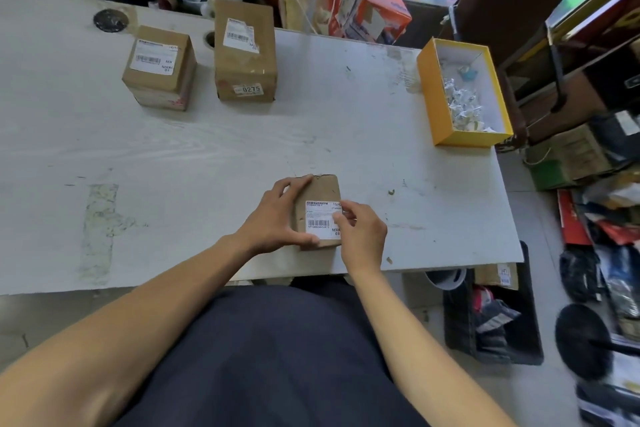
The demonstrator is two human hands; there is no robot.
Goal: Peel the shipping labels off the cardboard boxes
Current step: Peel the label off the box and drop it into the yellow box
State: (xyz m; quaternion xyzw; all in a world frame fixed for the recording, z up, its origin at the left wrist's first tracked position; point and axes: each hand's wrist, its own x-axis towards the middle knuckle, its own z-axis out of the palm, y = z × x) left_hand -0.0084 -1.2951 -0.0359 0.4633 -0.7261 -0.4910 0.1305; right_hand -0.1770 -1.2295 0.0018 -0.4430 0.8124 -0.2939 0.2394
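Left hand (277, 215) grips small box (317, 211) at near table (207, 149) edge, right hand (360, 229) pinches label (320, 220) at its right edge; risk: a fast pull likely tears paper, leaving scraps stuck on cardboard.

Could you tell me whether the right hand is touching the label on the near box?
Touching: the head view shows the right hand with fingertips on the label's right edge.

Three cardboard boxes on the table: one near (317, 191), two at the back (159, 68) (245, 52). Four white labels (322, 220) (154, 55) (239, 34) (248, 90) showing. One yellow tray (464, 140), and two hands (277, 218) (362, 232) in play.
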